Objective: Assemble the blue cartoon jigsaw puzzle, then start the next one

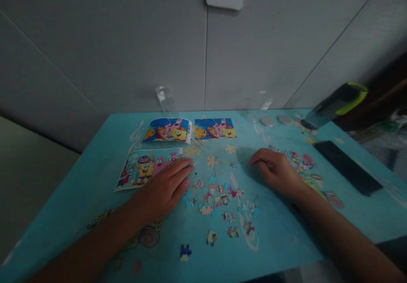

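While blurred, puzzle pieces [219,198] between flat hands.

Three cartoon cards [167,130], two hands [165,187]

Loose puzzle pieces [219,198] lie scattered flat mid-table, small, multi-coloured, w/ a few strays nearer the front edge. Left hand [165,187] lies flat, palm down, fingers over the puzzle card [143,169] edge & the pile's left side. Right hand [278,170] rests curled, just right of the pile
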The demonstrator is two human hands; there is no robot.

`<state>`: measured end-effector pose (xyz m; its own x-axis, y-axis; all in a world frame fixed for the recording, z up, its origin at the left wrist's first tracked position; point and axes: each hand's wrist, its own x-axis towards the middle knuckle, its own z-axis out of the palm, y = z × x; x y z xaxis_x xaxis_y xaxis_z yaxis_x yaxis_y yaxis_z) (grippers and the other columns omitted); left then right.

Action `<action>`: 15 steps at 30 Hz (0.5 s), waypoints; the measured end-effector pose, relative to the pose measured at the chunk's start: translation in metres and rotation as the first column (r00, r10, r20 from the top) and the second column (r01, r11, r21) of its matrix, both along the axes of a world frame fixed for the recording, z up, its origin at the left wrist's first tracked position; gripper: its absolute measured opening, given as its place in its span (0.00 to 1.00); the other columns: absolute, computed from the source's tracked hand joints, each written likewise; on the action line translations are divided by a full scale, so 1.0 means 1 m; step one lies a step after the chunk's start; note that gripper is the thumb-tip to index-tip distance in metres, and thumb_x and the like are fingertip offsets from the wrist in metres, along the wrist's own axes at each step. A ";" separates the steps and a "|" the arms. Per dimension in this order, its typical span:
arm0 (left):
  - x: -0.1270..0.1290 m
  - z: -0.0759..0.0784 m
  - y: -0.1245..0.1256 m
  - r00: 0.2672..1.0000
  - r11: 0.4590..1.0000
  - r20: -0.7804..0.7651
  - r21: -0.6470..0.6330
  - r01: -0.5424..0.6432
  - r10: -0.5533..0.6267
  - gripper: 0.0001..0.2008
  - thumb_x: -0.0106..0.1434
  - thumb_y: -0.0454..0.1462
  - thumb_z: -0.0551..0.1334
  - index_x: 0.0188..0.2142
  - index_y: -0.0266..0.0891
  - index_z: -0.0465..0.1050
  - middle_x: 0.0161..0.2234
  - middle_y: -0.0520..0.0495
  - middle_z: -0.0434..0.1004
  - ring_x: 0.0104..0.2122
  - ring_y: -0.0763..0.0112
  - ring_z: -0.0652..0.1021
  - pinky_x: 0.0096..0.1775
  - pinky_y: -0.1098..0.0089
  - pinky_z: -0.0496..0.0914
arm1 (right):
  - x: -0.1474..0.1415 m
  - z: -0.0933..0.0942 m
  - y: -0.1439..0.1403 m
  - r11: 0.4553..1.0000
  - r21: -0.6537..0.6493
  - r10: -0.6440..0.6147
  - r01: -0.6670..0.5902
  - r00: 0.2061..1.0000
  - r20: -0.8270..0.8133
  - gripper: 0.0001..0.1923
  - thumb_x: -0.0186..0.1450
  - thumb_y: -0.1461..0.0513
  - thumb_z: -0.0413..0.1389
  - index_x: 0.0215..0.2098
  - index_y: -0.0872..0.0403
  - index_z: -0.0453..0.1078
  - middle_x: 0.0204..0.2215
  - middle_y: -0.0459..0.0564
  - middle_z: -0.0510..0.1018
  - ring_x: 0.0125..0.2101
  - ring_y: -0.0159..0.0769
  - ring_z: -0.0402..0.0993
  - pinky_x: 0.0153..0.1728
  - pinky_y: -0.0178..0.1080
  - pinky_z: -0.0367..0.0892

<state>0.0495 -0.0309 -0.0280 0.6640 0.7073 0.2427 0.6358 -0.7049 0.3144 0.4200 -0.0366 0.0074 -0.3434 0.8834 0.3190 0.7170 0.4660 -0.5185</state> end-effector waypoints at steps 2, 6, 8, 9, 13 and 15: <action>0.000 0.001 0.000 1.000 1.000 -0.005 0.002 -0.001 0.001 0.21 0.76 0.39 0.51 0.64 0.39 0.66 0.67 0.43 0.64 0.65 0.60 0.67 0.67 0.51 0.63 | -0.002 0.001 0.000 1.000 -0.004 0.007 -0.007 1.000 0.002 0.12 0.65 0.68 0.50 0.37 0.53 0.76 0.34 0.49 0.81 0.35 0.36 0.77 0.39 0.41 0.71; 0.001 0.003 0.000 1.000 1.000 -0.010 -0.012 -0.004 0.004 0.21 0.76 0.40 0.51 0.64 0.40 0.66 0.67 0.44 0.63 0.65 0.59 0.67 0.68 0.51 0.62 | -0.002 0.002 0.000 1.000 -0.016 0.009 -0.009 1.000 0.013 0.13 0.66 0.67 0.50 0.39 0.53 0.77 0.36 0.50 0.82 0.36 0.37 0.78 0.42 0.42 0.72; 0.001 0.003 0.000 1.000 1.000 0.002 -0.009 0.001 -0.001 0.21 0.75 0.40 0.51 0.64 0.39 0.67 0.66 0.44 0.65 0.65 0.59 0.67 0.68 0.51 0.62 | -0.002 0.002 0.000 1.000 -0.019 0.006 -0.005 1.000 0.024 0.13 0.66 0.67 0.50 0.39 0.54 0.77 0.36 0.50 0.82 0.37 0.37 0.78 0.42 0.42 0.72; 0.001 0.003 0.000 1.000 1.000 0.006 -0.005 0.002 -0.002 0.21 0.75 0.40 0.51 0.63 0.39 0.67 0.66 0.43 0.65 0.65 0.59 0.68 0.68 0.51 0.62 | -0.001 0.001 0.001 1.000 -0.019 0.005 -0.004 1.000 0.030 0.13 0.67 0.67 0.50 0.39 0.54 0.77 0.36 0.50 0.82 0.37 0.37 0.78 0.42 0.42 0.72; 0.001 0.002 0.001 1.000 1.000 0.005 -0.002 0.001 -0.001 0.21 0.76 0.40 0.51 0.63 0.39 0.67 0.66 0.42 0.65 0.64 0.59 0.68 0.67 0.50 0.63 | 0.000 0.000 0.001 1.000 -0.016 0.004 -0.003 0.999 0.051 0.13 0.67 0.67 0.50 0.40 0.53 0.77 0.36 0.50 0.82 0.37 0.37 0.78 0.42 0.42 0.72; 0.001 0.002 0.001 1.000 1.000 0.006 -0.004 0.002 -0.002 0.21 0.76 0.40 0.51 0.64 0.38 0.66 0.66 0.41 0.65 0.65 0.59 0.67 0.67 0.50 0.62 | 0.000 0.000 0.002 1.000 -0.018 0.002 -0.001 0.998 0.057 0.13 0.67 0.67 0.50 0.40 0.52 0.77 0.37 0.49 0.82 0.37 0.38 0.79 0.42 0.42 0.72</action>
